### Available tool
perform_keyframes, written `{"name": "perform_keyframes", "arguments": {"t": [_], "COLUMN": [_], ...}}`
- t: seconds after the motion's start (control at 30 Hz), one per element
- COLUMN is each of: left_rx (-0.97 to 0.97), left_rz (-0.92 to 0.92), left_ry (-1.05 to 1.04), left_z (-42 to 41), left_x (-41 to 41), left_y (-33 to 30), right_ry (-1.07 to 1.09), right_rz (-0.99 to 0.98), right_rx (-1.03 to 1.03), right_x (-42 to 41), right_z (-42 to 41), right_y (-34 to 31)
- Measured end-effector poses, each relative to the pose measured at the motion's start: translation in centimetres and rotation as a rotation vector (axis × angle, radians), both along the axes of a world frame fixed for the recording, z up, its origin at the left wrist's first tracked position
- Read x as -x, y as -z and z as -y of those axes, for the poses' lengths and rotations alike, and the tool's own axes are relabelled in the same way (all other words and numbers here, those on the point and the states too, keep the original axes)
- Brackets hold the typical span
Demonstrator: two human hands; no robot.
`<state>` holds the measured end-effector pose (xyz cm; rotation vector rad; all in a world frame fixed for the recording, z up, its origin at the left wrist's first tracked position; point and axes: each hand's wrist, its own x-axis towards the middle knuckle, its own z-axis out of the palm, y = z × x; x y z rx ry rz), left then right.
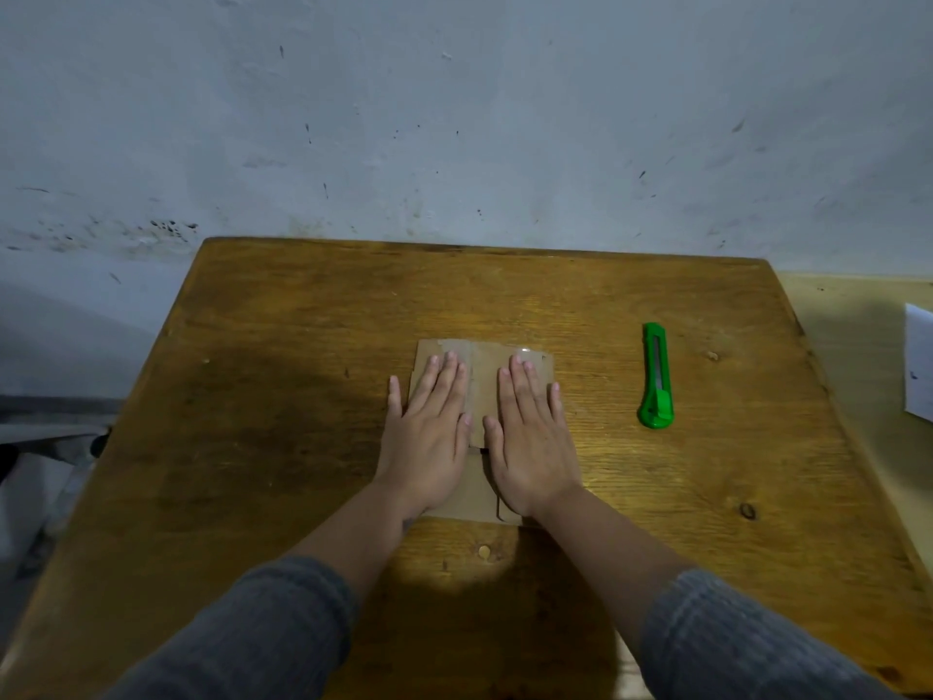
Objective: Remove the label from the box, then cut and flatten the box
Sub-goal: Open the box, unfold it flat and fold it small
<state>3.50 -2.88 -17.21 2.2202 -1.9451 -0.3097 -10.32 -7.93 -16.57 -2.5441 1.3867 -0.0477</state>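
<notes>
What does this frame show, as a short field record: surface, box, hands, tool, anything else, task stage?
surface: wooden table against a marked pale wall
box: cardboard, lying flat at the table's middle
left hand: open, palm down on the cardboard
right hand: open, palm down on the cardboard, beside the left
tool: green knife, to the right, untouched; blade not visible
other: white paper at the right edge, off the table
stage: box looks flattened; hands pressing it down

Both palms pressing a flattened box

The left hand and right hand lie flat, side by side, on the box on the table; a green knife lies well apart to the right.
</notes>
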Motion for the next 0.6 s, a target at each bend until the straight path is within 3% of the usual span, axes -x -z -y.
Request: {"name": "perform_keyframes", "arguments": {"t": [0.43, 0.6], "left_rx": [-0.05, -0.049], "left_rz": [0.085, 0.02], "left_ry": [-0.025, -0.197], "left_z": [0.5, -0.33], "left_x": [0.37, 0.59], "left_y": [0.4, -0.26], "right_ry": [0.014, 0.164], "right_rz": [0.01, 0.022], "right_rx": [0.02, 0.006], "right_x": [-0.36, -0.21], "right_z": [0.14, -0.45], "right_y": [0.52, 0.29]}}
